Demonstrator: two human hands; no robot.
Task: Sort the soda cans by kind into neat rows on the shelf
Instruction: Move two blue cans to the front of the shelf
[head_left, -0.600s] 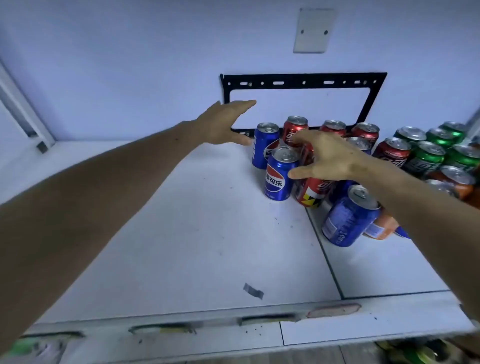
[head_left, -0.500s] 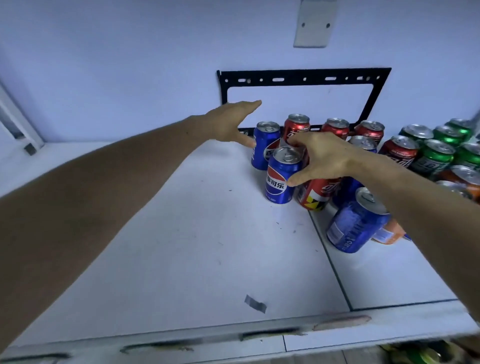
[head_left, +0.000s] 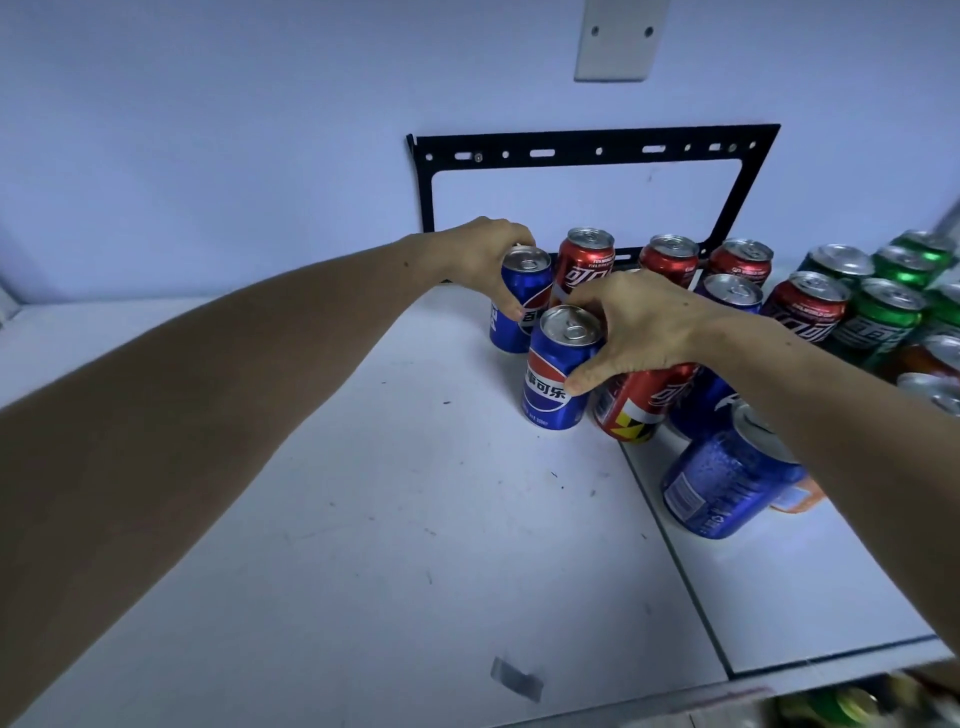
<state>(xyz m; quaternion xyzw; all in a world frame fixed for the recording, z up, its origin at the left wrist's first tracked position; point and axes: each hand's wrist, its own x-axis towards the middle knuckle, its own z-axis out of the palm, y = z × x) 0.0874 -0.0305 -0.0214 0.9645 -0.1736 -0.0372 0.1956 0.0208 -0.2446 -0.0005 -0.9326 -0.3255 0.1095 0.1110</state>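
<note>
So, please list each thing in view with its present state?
Left hand: closed around the rear blue cola can.
Right hand: gripping the front blue cola can.
Both blue cans: upright.
Dented blue can: tilted.
Green cans: upright.
White shelf: left half bare.

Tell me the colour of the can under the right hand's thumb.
Blue, with a red-white-blue emblem: the front can, head view.

Blue cans (head_left: 553, 387) carry a red, white and blue swirl; red cans (head_left: 586, 265) have white lettering; green cans (head_left: 878, 322) stand on the white shelf (head_left: 363, 519).
</note>
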